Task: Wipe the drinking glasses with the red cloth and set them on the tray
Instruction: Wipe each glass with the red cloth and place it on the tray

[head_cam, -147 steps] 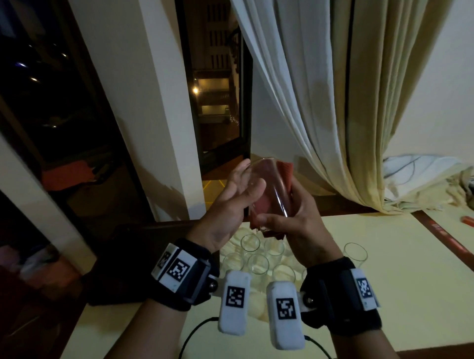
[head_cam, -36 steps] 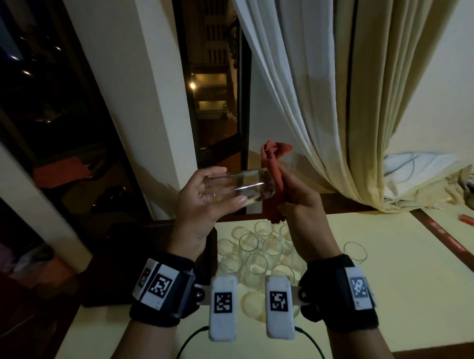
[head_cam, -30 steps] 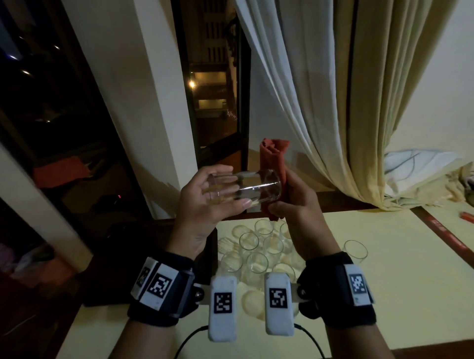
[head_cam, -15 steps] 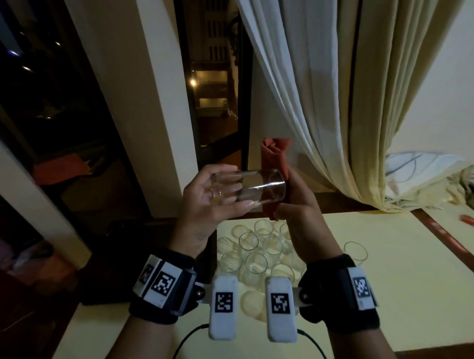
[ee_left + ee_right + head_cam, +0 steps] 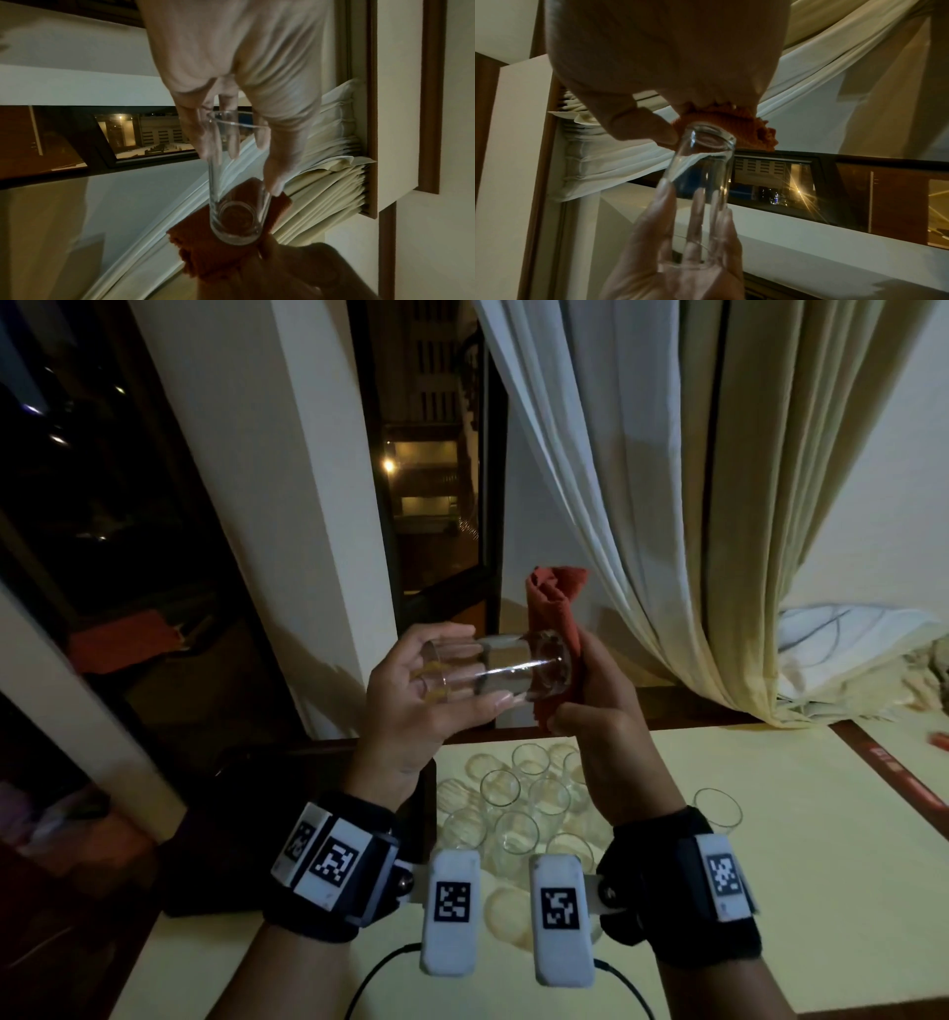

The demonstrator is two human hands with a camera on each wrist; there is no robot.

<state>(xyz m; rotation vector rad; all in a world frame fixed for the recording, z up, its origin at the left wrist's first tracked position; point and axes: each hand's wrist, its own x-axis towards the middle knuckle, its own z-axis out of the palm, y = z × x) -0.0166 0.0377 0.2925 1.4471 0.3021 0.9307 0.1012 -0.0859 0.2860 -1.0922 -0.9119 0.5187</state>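
My left hand grips a clear drinking glass held on its side above the table, thumb below and fingers over the top near the rim. The right hand pinches the folded red cloth and presses it against the glass's base. The left wrist view looks down the glass to the cloth behind its base. In the right wrist view the cloth sits bunched under my right hand, against the glass. A dark tray lies at the table's left, partly hidden by my wrist.
Several glasses stand clustered on the yellow table below my hands, and one glass stands apart to the right. A cream curtain hangs behind; crumpled fabric lies at the back right.
Nearly five seconds ago the glass stood more upright with the cloth around it. Now it lies sideways with the cloth on its base. Over the last second the hands barely shifted.
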